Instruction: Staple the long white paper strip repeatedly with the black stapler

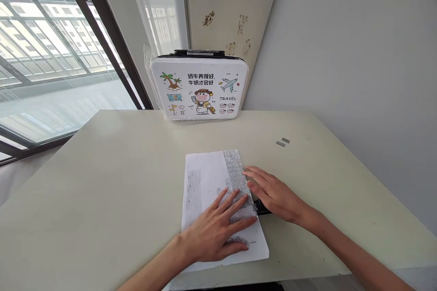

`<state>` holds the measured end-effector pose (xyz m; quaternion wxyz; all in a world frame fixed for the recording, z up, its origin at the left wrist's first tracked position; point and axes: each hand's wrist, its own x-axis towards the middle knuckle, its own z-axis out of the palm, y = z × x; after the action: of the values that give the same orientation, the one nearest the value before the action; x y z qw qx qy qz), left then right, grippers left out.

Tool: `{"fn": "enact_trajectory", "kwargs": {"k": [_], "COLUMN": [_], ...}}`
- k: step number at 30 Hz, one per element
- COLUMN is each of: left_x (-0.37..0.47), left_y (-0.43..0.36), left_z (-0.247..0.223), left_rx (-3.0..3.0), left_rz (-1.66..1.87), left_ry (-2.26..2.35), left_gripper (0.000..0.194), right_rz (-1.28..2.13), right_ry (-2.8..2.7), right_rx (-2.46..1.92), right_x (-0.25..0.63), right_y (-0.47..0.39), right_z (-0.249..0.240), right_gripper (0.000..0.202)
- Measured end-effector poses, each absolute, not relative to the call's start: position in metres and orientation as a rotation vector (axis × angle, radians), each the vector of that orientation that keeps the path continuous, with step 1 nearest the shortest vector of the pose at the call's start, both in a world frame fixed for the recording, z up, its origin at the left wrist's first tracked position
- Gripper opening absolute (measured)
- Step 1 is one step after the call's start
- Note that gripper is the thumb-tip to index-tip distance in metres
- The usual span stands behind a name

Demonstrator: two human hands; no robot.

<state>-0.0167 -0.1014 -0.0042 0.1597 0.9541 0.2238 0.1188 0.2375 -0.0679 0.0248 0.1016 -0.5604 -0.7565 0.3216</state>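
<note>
All the fingers of the left hand (220, 232) spread wide over the paper stack (195, 195), palm down, which likely stops the printed pages from sliding or lifting. The stack lies near the close edge of the bench (119, 186), straight in front of the person, where both arms reach it easily. Just to its right, the right hand (275, 195) sits over a black tool (262, 209), perhaps a stapler, whose visible end meets the right edge of the pages; whether the paper goes into it cannot be told. That hand is open, its fingers straight and near one another, tips at the paper's edge, pinching nothing that shows; how firmly the palm presses the tool is hidden. Such a placing seems to let one hand steady the pages while the other stays with the tool. Two small grey strips (280, 144), possibly staples, lie apart from the stack, farther off to the right, within reach yet out of the way. At the back of the bench a white case (204, 112) stands upright in front of a stained panel (228, 4), well clear of both arms
</note>
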Motion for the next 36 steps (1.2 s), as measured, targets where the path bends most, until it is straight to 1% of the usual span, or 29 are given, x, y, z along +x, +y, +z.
{"fn": "enact_trajectory", "kwargs": {"k": [11,18,24,32,36], "left_x": [-0.015,-0.014,-0.013,-0.013,-0.014], "left_y": [-0.101,-0.101,-0.101,-0.100,-0.100], "left_z": [-0.006,-0.008,-0.005,-0.007,-0.007], "left_rx": [2.710,2.716,2.700,2.673,2.676], "left_rz": [0.386,0.420,0.356,0.421,0.403], "left_ry": [0.624,0.626,0.636,0.619,0.623], "left_gripper": [0.064,0.065,0.061,0.065,0.063], "right_rz": [0.843,0.807,0.828,0.727,0.624], "right_ry": [-2.336,-2.400,-2.393,-2.408,-2.462], "right_rx": [-1.741,-1.769,-1.762,-1.719,-1.744], "right_x": [0.231,0.228,0.228,0.228,0.223], "right_y": [-0.069,-0.068,-0.070,-0.071,-0.072], "right_z": [0.024,0.023,0.024,0.021,0.018], "right_gripper": [0.062,0.068,0.068,0.059,0.053]}}
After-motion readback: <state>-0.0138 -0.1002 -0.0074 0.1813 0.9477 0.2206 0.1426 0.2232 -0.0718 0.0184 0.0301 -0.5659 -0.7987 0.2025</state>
